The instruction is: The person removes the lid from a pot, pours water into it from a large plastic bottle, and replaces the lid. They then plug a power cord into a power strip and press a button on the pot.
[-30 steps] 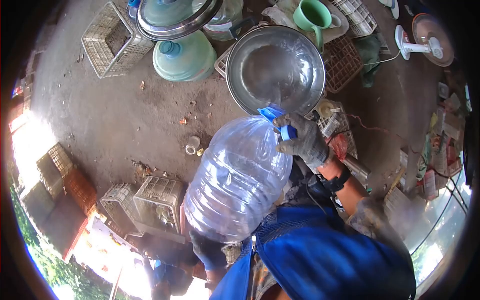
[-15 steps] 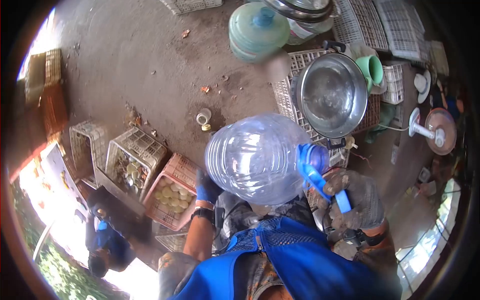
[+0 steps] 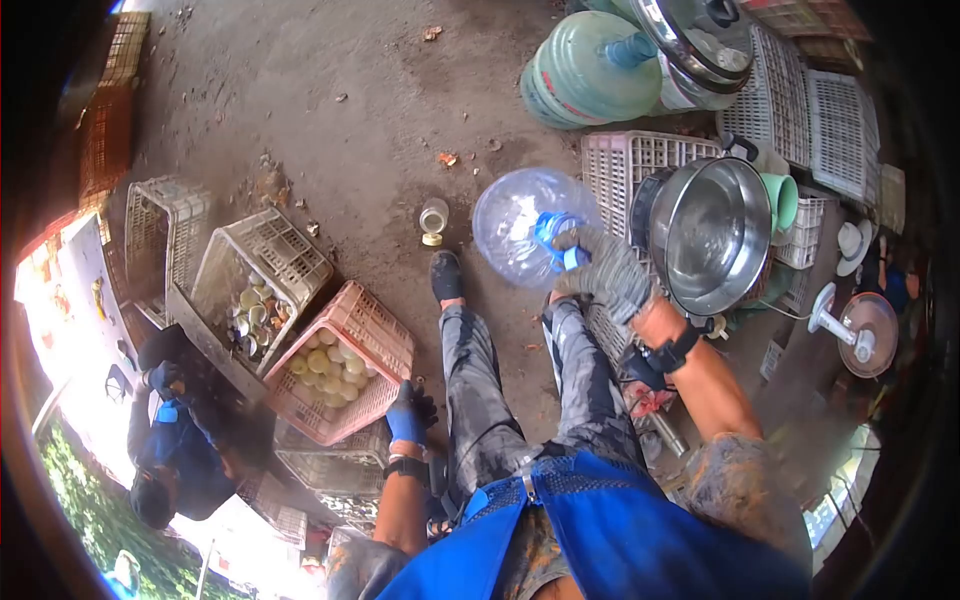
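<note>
The blue-gloved left hand [image 3: 405, 418] hangs just beside a pink crate [image 3: 345, 345]; I cannot tell its grip. Farther out, the right hand [image 3: 605, 275] clenches the blue neck handle of a clear water bottle [image 3: 515, 220], near a steel bowl [image 3: 710, 235].

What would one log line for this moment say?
right hand: grips clear jug by neck | left hand: empty, beside pink crate

Daylight from lower left, overexposed there; fisheye warp, dark vignette edges.
</note>
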Tool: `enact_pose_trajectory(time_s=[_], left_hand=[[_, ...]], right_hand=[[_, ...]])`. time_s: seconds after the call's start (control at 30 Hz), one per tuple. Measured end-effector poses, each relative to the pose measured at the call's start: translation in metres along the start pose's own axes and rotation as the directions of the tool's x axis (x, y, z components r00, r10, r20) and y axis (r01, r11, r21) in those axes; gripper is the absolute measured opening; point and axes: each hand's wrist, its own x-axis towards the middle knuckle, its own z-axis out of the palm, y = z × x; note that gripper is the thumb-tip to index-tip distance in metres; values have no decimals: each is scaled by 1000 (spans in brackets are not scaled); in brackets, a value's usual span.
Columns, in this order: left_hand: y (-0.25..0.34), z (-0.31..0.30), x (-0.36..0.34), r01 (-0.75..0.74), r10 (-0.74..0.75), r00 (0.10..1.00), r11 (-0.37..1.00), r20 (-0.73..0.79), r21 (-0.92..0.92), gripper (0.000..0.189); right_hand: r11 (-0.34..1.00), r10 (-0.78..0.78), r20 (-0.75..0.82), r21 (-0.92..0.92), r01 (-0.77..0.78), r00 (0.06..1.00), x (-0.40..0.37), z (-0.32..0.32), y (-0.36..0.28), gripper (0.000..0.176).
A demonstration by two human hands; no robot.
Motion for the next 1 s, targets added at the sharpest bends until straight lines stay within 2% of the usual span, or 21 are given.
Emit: enact_pose_trajectory(time_s=[0.03,0.1,0.17,0.23,0.27,0.3,0.33,0.37,0.43,0.47,0.5,0.57,0.6,0.63,0.67,0.7,0.73,0.77,0.83,0.97,1.0], left_hand=[[-4,-5,5,3,-3,1000,1000,-1,-4,51],[-14,-12,26,31,-33,998,999,53,42,53],[-8,8,16,19,-20,1000,998,18,58,46],[-10,21,20,-180,176,984,968,37,177,42],[-10,26,22,-298,312,950,874,27,385,39],[-13,32,24,-292,307,951,878,22,380,39],[-17,39,26,-536,623,773,547,115,643,38],[-16,50,26,-614,804,507,84,311,785,38],[-13,65,12,-639,773,553,154,311,753,38],[-12,74,6,-587,750,594,154,292,795,38],[-13,82,5,-536,731,626,151,271,831,38],[-19,86,6,-540,712,641,153,287,828,39],[-21,88,6,-529,700,655,155,285,835,39],[-24,88,5,-513,687,671,160,278,843,40],[-26,89,4,-479,670,695,161,260,863,43],[-26,88,2,-479,665,700,164,262,862,43],[-26,88,1,-473,638,728,200,252,858,44],[-26,89,1,-465,610,755,238,241,853,45],[-30,88,7,-469,608,755,238,246,851,44],[-33,88,15,-465,596,763,238,249,853,42],[-34,87,15,-458,595,761,212,257,863,42]], right_hand=[[1000,1,4,-3,-1,1000,14,1,6,46],[998,-21,-84,-53,17,996,43,5,16,46],[999,22,-105,-33,-25,994,69,12,33,46],[998,58,-120,-14,-60,991,92,16,47,46],[995,21,-116,-91,-32,993,100,20,48,45],[986,-16,-106,-167,-2,994,106,23,49,45],[970,53,-167,-227,-91,985,110,23,51,44],[968,58,-162,-231,-95,985,114,23,51,44],[993,-6,-155,-118,-12,988,114,21,61,49],[879,-304,-139,-421,221,943,115,27,78,43],[712,-335,-58,-670,212,941,100,33,61,40],[355,-112,177,-912,206,978,86,47,54,40],[426,-171,262,-850,311,950,80,46,59,42],[424,-162,265,-851,310,951,78,41,60,42],[496,-378,117,-812,308,918,74,34,52,43],[560,-559,-60,-763,323,827,71,28,50,45],[616,-583,-174,-731,292,794,83,18,62,52],[768,-469,-308,-605,210,828,97,11,66,56],[740,-495,-370,-654,158,786,119,3,77,54],[727,-464,-323,-671,147,825,158,11,104,58],[781,-414,-388,-616,103,823,164,14,107,59]])
